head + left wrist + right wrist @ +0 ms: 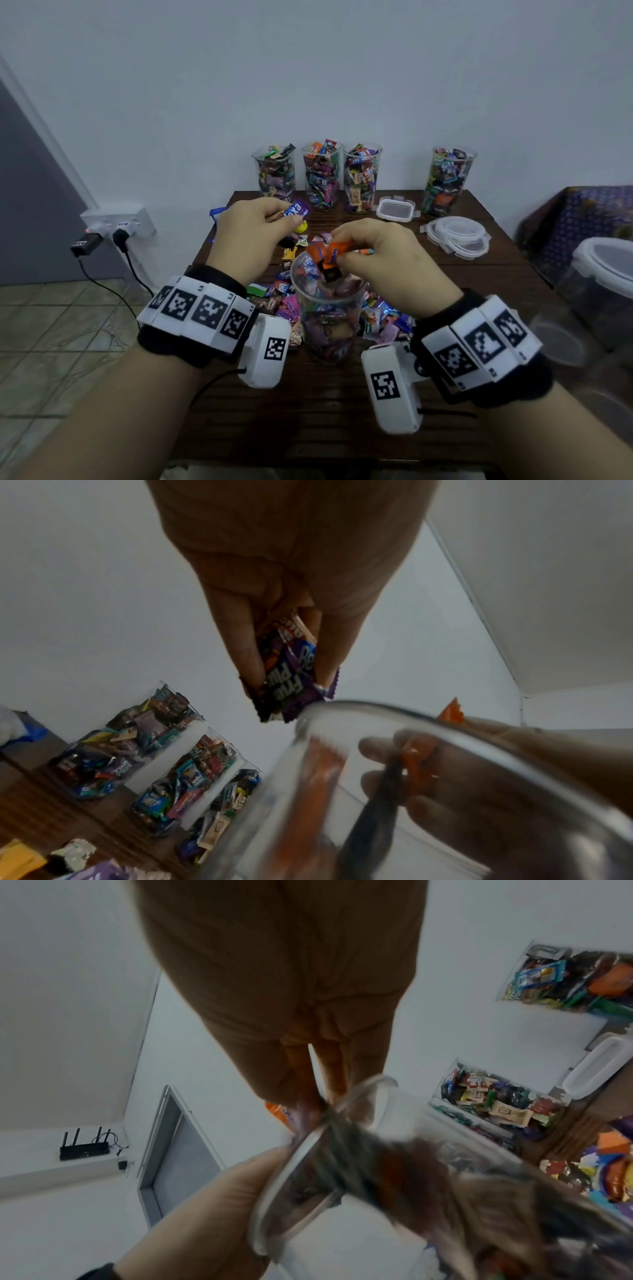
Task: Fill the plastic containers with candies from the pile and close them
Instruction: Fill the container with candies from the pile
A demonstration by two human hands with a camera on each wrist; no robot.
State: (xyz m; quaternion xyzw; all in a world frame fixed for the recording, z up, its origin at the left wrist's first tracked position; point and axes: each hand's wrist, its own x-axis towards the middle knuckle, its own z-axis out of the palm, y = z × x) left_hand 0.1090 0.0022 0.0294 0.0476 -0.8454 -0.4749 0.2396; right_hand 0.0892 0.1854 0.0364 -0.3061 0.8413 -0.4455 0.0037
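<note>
Right hand [383,260] pinches orange candies [325,255] over the open container [329,308]; left hand [253,229] holds purple candies [297,209] — a loose drop could bounce wrappers off the rim, or a knuckle tip it.

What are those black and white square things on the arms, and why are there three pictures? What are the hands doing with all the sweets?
Those squares are markers on wristbands that carry small cameras. One picture comes from a camera on the person's head; the other two look along each hand. On the brown table lies a candy pile, four full containers at the back and some lids. The left hand pinches purple candies. The right hand holds orange candies over the open cup being filled.
</note>
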